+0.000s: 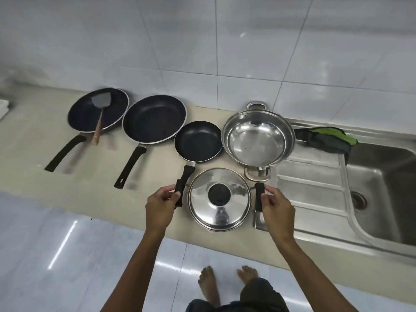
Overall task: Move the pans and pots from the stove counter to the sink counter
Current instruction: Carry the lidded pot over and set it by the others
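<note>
A steel pot with a shiny lid and black knob (219, 199) is at the counter's front edge. My left hand (161, 204) grips its black left side handle (179, 194). My right hand (278, 209) grips its black right side handle (259, 195). Behind it lie three dark non-stick frying pans: a large one (87, 118) holding a spatula (101, 109), a second large one (154, 119) and a small one (198, 140). The small pan's handle ends right beside the pot's left handle. An open steel two-handled pan (257, 140) sits at the right.
The beige counter (33, 143) runs left. A steel sink (387, 188) with a ribbed drainboard (310, 176) lies at the right. A green and grey cloth (326, 138) rests on the sink's back rim. White tiled wall stands behind; my bare feet are on the floor below.
</note>
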### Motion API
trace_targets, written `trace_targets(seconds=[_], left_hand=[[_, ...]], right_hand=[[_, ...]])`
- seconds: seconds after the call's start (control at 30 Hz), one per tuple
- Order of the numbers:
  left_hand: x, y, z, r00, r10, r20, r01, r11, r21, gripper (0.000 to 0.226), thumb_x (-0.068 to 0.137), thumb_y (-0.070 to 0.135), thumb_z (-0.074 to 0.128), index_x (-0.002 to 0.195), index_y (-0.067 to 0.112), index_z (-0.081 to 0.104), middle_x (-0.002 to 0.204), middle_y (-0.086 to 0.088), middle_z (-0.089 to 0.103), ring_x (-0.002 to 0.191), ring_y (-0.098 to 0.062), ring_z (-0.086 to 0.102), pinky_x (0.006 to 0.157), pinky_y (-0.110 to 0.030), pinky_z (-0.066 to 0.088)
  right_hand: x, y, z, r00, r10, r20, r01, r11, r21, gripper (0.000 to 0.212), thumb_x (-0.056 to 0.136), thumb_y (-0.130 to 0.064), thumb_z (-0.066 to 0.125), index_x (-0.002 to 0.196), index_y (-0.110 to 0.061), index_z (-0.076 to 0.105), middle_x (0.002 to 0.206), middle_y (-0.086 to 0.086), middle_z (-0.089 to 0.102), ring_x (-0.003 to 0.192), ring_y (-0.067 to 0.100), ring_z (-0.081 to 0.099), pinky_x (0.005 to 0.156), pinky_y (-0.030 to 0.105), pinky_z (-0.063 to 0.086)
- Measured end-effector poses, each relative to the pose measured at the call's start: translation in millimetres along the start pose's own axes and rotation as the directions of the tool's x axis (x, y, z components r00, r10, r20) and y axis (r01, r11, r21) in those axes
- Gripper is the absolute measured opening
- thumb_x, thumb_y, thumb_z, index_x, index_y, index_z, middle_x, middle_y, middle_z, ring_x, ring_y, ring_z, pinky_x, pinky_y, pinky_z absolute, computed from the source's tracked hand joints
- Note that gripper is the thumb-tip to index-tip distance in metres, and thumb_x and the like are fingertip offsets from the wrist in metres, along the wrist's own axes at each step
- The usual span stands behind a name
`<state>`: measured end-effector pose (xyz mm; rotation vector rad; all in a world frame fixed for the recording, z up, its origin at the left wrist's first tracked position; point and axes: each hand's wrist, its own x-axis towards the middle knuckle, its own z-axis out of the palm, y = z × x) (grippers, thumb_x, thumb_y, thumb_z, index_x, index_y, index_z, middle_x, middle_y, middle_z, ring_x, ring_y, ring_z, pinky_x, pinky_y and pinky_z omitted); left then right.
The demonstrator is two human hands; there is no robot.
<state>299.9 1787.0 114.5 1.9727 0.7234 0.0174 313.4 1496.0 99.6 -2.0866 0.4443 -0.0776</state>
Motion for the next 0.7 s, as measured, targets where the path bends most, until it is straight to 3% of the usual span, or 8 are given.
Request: trace_targets(seconds=[0.2, 0.3, 0.47, 0.6, 0.7], left_hand=[[7, -9, -3, 0.998, 0.041, 0.051, -0.04, 0.999, -0.033, 0.024, 0.093, 0.023, 0.074, 0.116, 0.018, 0.072, 0.102, -0.01, 0.077, 0.09, -0.032, 0.074, 0.09, -0.05, 0.059], [4, -8, -3, 0.997, 0.064, 0.051, -0.063, 0.998, -0.023, 0.025, 0.094, 0.024, 0.072, 0.118, 0.017, 0.07, 0.102, -0.006, 0.074, 0.092, -0.033, 0.074, 0.092, -0.049, 0.058], [-4, -3, 1, 0.991, 0.132, 0.021, -0.133, 0.989, 0.06, 0.026, 0.098, 0.023, 0.066, 0.122, 0.013, 0.067, 0.105, -0.01, 0.073, 0.091, -0.031, 0.072, 0.09, -0.048, 0.058], [-19, 0, 2, 0.952, 0.304, 0.024, -0.299, 0.914, 0.274, 0.035, 0.099, 0.016, 0.063, 0.132, 0.005, 0.061, 0.117, -0.017, 0.068, 0.102, -0.033, 0.067, 0.089, -0.044, 0.056], [-50, 6, 15, 0.922, 0.384, 0.044, -0.361, 0.815, 0.454, 0.046, 0.096, 0.021, 0.067, 0.138, 0.004, 0.057, 0.134, -0.02, 0.059, 0.121, -0.039, 0.056, 0.096, -0.053, 0.049]], right_hand=[[-10, 0, 8, 0.995, -0.066, -0.073, 0.062, 0.996, -0.057, 0.029, 0.1, -0.018, 0.059, 0.127, -0.016, 0.068, 0.101, 0.007, 0.078, 0.09, 0.024, 0.071, 0.08, 0.033, 0.054], [-11, -1, 10, 0.993, -0.074, -0.097, 0.068, 0.996, -0.066, 0.028, 0.1, -0.016, 0.059, 0.126, -0.014, 0.069, 0.1, 0.009, 0.078, 0.09, 0.026, 0.071, 0.078, 0.029, 0.05], [-12, 0, 11, 0.993, -0.087, -0.076, 0.079, 0.991, -0.106, 0.029, 0.102, -0.02, 0.055, 0.129, -0.014, 0.066, 0.104, 0.012, 0.078, 0.094, 0.032, 0.071, 0.084, 0.04, 0.055], [-11, 2, 1, 0.988, -0.154, 0.014, 0.154, 0.974, -0.164, 0.033, 0.102, -0.02, 0.054, 0.133, -0.017, 0.062, 0.103, 0.011, 0.078, 0.093, 0.033, 0.071, 0.079, 0.033, 0.052], [-16, 10, -17, 0.953, -0.275, 0.126, 0.297, 0.927, -0.227, 0.04, 0.1, -0.021, 0.057, 0.139, -0.014, 0.058, 0.11, 0.013, 0.076, 0.097, 0.032, 0.069, 0.082, 0.039, 0.055]])
